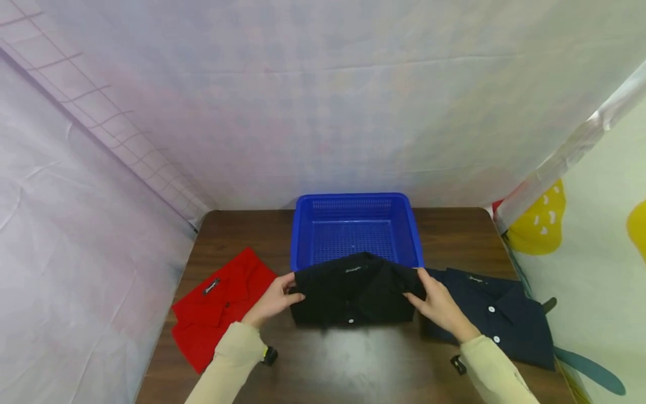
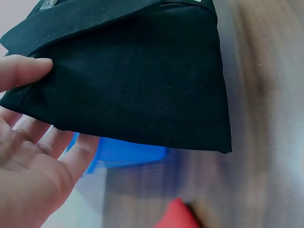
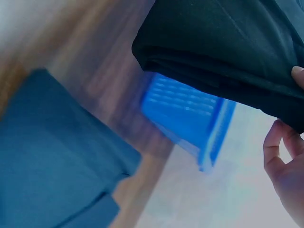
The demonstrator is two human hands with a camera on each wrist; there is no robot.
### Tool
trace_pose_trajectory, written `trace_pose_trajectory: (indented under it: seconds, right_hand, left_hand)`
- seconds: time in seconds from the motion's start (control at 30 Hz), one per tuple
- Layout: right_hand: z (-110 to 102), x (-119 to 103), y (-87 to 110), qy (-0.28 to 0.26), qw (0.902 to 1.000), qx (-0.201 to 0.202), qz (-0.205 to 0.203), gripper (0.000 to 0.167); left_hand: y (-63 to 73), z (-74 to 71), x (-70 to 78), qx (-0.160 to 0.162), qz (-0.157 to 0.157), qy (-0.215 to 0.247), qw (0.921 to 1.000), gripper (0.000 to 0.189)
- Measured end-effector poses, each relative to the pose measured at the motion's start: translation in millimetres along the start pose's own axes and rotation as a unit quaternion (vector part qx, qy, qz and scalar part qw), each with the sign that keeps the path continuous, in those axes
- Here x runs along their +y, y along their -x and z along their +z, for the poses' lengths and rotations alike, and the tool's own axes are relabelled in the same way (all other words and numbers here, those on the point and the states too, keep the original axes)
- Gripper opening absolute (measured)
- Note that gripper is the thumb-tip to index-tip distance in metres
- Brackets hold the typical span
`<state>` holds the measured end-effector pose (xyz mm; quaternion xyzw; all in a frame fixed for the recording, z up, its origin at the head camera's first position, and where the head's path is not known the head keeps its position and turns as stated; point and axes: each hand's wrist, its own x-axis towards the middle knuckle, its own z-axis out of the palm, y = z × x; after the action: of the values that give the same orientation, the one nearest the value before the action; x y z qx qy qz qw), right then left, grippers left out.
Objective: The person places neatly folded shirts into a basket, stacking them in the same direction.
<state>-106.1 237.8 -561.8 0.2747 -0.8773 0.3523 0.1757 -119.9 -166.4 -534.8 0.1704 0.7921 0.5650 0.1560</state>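
Both hands hold a folded black shirt by its two upper sides, raised in front of a blue basket. My left hand pinches the left corner, thumb on the near face and fingers behind the cloth. My right hand grips the right corner the same way; in the right wrist view its thumb and bent fingers show at the edge. The shirt's collar points up, with a white button low at the front. It overlaps the basket's front rim in the head view.
A folded red shirt lies on the brown table at the left. On the right a folded navy shirt with white buttons lies near the table edge. Pale fabric walls stand behind and beside the table.
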Motion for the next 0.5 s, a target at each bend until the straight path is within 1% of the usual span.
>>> trace_pose_trajectory:
  seconds: [0.1,0.17,0.27,0.37,0.4,0.43,0.5]
  right_hand:
    - [-7,-2,-13.1,-0.002,1.0000,0.002,-0.004,0.055]
    - [-12,-3,-23.1,-0.006,1.0000,0.003,-0.006,0.055]
    - [-21,-6,-39.3,-0.013,0.9999,0.007,-0.009,0.055]
    - [-29,-8,-54.9,-0.010,0.9997,0.014,-0.017,0.055]
    - [-32,-8,-59.8,-0.008,0.9996,0.016,-0.020,0.055]
    - [-34,-7,-64.3,-0.003,0.9996,0.018,-0.022,0.055]
    - [-38,-7,-72.6,0.004,0.9995,0.020,-0.025,0.055]
  left_hand:
    - [-5.2,-6.7,11.2,0.019,0.006,-0.011,0.9997,0.046]
    - [-9.3,-11.5,18.7,0.028,0.018,-0.013,0.9994,0.047]
    - [-17.3,-19.8,29.4,0.032,0.039,-0.010,0.9987,0.046]
    - [-25.2,-27.9,40.4,0.036,0.044,-0.012,0.9983,0.045]
    - [-27.6,-30.5,44.7,0.037,0.044,-0.019,0.9982,0.045]
    - [-28.8,-32.9,53.0,0.036,0.042,-0.021,0.9983,0.044]
    - [-29.8,-37.3,70.9,0.036,0.039,-0.040,0.9978,0.043]
